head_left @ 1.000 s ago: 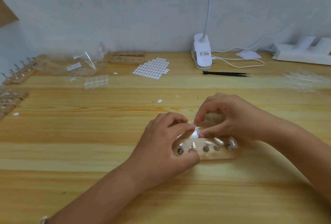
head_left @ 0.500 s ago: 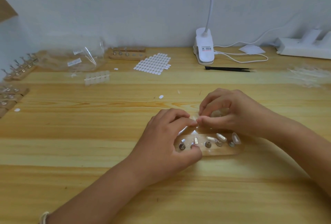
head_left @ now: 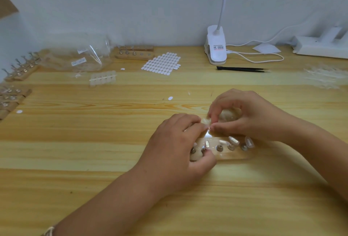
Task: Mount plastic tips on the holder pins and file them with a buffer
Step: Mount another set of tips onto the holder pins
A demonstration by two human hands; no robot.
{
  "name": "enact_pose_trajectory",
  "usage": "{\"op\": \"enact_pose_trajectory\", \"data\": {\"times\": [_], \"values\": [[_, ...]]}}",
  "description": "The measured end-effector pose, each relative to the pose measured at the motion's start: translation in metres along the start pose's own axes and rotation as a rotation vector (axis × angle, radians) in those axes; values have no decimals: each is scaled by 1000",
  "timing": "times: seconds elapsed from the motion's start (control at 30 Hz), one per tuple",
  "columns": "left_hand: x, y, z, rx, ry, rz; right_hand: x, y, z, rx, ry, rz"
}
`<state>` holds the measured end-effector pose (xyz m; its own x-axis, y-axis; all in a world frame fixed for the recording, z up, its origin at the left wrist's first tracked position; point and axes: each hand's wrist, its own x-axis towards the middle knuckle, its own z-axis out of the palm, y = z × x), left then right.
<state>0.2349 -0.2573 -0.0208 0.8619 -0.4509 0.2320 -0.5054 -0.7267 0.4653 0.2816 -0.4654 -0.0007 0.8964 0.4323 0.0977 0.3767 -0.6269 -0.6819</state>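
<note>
Since a second ago the fingertips of the left hand point(head_left: 175, 152) and right hand point(head_left: 248, 115) have closed together above the holder point(head_left: 233, 155); the holder has not shifted. It lies on the table point(head_left: 94, 141) towards the front. The pins at its right end carry plastic tips point(head_left: 233, 140). The left hand curls over its left end, thumb on the near edge. The right hand, fingers curled, pinches a small clear tip point(head_left: 205, 121) just behind the holder, against the left forefinger. Black tweezers point(head_left: 243, 69) lie well behind.
</note>
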Motion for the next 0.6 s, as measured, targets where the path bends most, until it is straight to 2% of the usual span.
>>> {"op": "enact_pose_trajectory", "data": {"times": [0.17, 0.33, 0.47, 0.6], "values": [[-1, 1, -1, 30, -12, 6, -1, -5, -5, 85, 6, 62], [2, -9, -8, -171, -90, -34, -6, -29, -8, 184, 41, -101], [4, -21, -22, -376, -192, 47, -15, -46, -1, 123, 18, -189], [6, -31, -29, -522, -238, -26, -23, -55, 12, -13, 10, -130]]}}
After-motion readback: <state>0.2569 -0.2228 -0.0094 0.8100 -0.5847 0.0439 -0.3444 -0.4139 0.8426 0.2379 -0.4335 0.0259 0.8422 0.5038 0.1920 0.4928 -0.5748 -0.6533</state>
